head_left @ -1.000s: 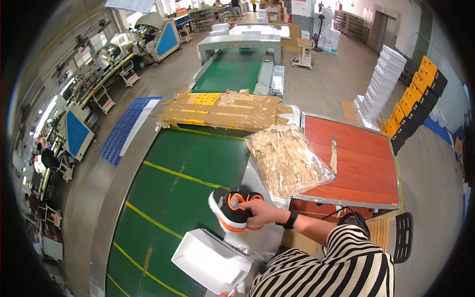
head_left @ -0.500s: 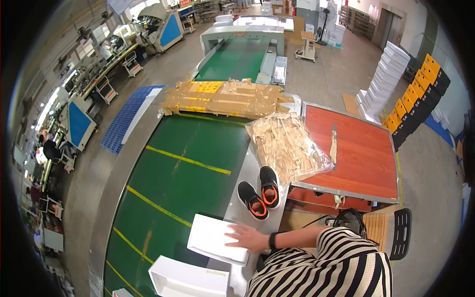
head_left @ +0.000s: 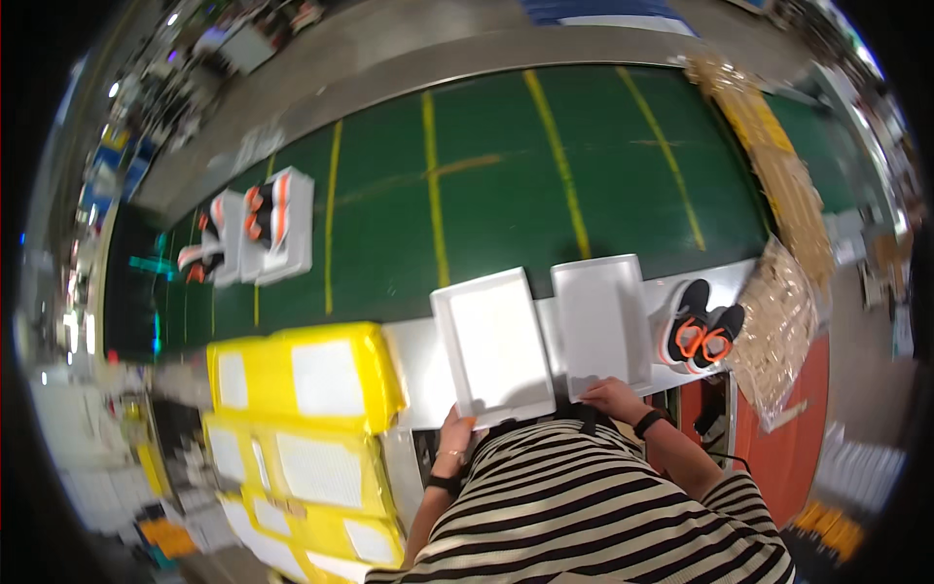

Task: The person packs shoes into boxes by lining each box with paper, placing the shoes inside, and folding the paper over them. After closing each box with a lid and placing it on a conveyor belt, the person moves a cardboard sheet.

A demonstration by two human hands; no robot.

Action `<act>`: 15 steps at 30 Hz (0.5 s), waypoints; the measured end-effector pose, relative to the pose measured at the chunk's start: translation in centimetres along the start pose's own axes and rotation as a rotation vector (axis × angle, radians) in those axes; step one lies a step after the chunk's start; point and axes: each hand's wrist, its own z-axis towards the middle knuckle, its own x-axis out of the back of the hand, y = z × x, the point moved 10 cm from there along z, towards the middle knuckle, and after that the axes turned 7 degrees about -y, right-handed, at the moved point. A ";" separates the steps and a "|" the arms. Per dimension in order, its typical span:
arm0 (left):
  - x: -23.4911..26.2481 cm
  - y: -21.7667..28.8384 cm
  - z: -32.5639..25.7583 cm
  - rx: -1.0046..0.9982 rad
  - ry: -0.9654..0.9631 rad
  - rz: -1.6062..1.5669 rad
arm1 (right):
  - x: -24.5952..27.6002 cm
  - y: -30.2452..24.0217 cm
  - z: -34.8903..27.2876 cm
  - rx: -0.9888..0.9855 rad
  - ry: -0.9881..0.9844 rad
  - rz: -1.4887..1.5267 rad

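With left fingers [head_left: 464,422] we are grasping a white box [head_left: 494,346], shallow and open, by its corner; with right fingers [head_left: 594,392], a greyer box [head_left: 601,321] beside it; both are overlapping the metal border [head_left: 415,365].

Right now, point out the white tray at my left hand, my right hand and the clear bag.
White tray [head_left: 493,346], head view: inner floor.
Right hand [head_left: 613,397], head view: back of the hand.
Clear bag [head_left: 775,336], head view: its middle.

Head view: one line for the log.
left hand: on corner of left white tray | right hand: on edge of right white tray | shoes: right of trays
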 end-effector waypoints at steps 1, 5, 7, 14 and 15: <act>0.5 -2.1 0.5 -0.025 -0.025 -0.127 | -0.1 -0.2 0.3 -0.029 -0.082 0.022; -1.8 -2.7 -0.4 -0.024 -0.269 -0.235 | 4.7 -5.0 1.2 -0.006 -0.006 -0.163; -1.2 -1.8 -1.1 -0.074 -0.319 -0.197 | 5.9 -5.6 2.6 -0.125 0.101 0.027; 16.5 2.3 -1.6 -0.457 0.348 -0.116 | 0.5 -6.4 9.4 -0.140 0.143 0.149; 19.5 2.7 -2.1 -0.463 0.420 -0.103 | 0.0 -7.3 10.1 -0.185 0.099 0.104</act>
